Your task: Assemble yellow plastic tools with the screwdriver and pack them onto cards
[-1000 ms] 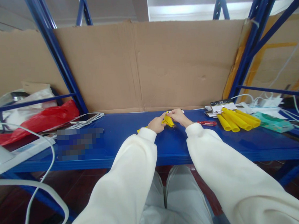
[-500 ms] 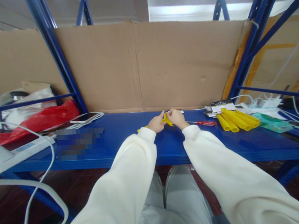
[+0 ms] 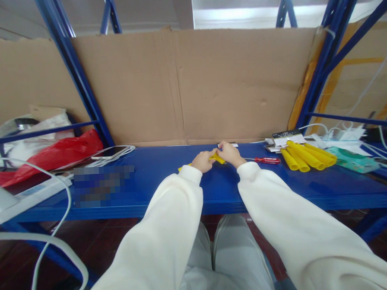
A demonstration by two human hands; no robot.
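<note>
Over the blue shelf surface [image 3: 163, 190], my left hand [image 3: 202, 162] is closed, its fingers pinching a small yellow plastic piece [image 3: 219, 159]. From the other side my right hand [image 3: 230, 154] has its fingers closed on the same piece. Most of that piece is hidden by my fingers, so its exact kind does not show. Some yellow also peeks out at the left of my left wrist. Just right of my right hand lies a screwdriver [image 3: 267, 160] with a red handle, its shaft pointing towards the hand.
Several yellow tapered tubes [image 3: 306, 155] lie at the right beside a black-and-white card [image 3: 288, 136] and a green packet [image 3: 353, 158]. At the left are a phone [image 3: 111, 152], white cables, a red bag [image 3: 60, 150] and a white power strip [image 3: 37, 198]. Cardboard [image 3: 235, 82] stands behind.
My left index finger, raised half a second ago, has come down flatter onto the yellow piece. Less of the piece shows between my hands; everything else stays put.
</note>
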